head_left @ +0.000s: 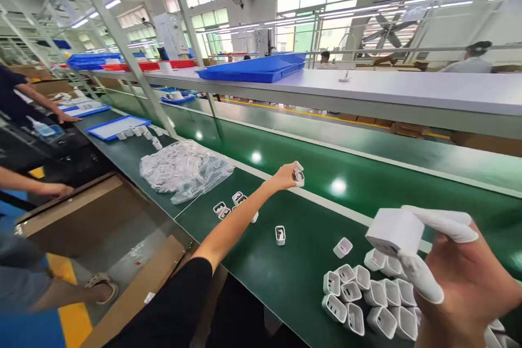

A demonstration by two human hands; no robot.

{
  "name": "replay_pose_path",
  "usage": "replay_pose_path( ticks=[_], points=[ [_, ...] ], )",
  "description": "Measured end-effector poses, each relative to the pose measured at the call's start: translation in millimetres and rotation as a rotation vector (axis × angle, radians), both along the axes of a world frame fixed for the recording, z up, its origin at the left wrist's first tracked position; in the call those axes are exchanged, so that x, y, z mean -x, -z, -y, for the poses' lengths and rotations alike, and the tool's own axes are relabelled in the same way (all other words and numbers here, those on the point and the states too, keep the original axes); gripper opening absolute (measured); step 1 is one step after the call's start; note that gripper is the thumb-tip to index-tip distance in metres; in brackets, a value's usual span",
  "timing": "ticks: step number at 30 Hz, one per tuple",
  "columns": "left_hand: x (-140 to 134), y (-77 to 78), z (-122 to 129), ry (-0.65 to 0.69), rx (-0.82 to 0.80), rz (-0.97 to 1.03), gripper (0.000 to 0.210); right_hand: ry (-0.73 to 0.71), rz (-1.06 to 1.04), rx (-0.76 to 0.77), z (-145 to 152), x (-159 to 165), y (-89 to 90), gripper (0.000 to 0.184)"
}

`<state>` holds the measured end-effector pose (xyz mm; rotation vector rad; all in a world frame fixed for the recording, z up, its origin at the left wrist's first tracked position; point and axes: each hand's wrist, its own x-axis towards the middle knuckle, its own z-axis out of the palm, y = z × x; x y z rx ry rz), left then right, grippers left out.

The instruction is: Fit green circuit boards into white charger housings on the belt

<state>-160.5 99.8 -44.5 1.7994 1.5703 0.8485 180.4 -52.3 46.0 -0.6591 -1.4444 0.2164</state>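
Left hand [285, 176] grips white housing [299, 178] near white strip [326, 202]; right hand [460, 269] pinches white casing [395, 230] with covered thumb [422, 278] and fingers [444, 222], above bench [302, 272]. Light, steady pinch, clear of clustered shells [377, 294], likely protects surfaces. Counted: one piece per hand, one plastic bag [185, 168], one lone filled housing [280, 236], at least thirteen clustered shells, some hidden

A hand could pass over the green worktop [302, 283] between the lone open casing [280, 235] and the crowded white casings [377, 294], skirting one stray casing [343, 247]. The left forearm [232, 223] and bulging plastic bag [183, 168] obstruct the left; the raised right hand [468, 261], the right. Beyond the belt [375, 185], a shelf [367, 84] bars the way.
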Motion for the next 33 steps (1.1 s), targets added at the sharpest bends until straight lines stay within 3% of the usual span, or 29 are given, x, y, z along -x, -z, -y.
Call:
replay_pose_path(
  ticks=[3, 6, 10, 13, 18, 22, 25, 29, 33],
  points=[
    [-38, -18.7, 40, 0.127, -0.089, 0.269, 0.055, -0.04, -0.043, -0.062, -3, -2, -5.1, 0.049],
    [-67, -54.0, 82, 0.232, -0.137, 0.877, 0.052, -0.019, -0.058, -0.089, -3, -4, -8.7, 0.047],
    [-88, -95.9, 117, 0.165, -0.102, 1.285, 0.047, 0.016, -0.051, -0.079, 0, -7, -7.7, 0.043],
    [-96, -102.9, 124, 0.078, -0.049, 1.414, 0.038, 0.078, -0.004, -0.068, 1, -9, -5.7, 0.04],
    [-104, -92.9, 118, -0.036, 0.052, 1.531, 0.026, 0.067, 0.006, -0.063, -1, -5, -3.8, 0.042],
    [-105, -88.7, 118, -0.044, 0.077, 1.56, 0.026, 0.051, 0.041, -0.05, -5, -1, -1.3, 0.041],
    [-97, -86.4, 113, 0.011, -0.029, 1.456, 0.028, 0.03, 0.076, -0.08, -9, 1, 0.3, 0.041],
    [-78, -75.6, 95, 0.093, -0.303, 1.003, 0.033, -0.029, 0.214, 0.072, -11, 13, 3.1, 0.043],
    [-53, -45.4, 81, 0.065, -0.339, 0.464, 0.022, -0.136, 0.405, 0.296, -14, 45, 23.5, 0.037]
  ],
)
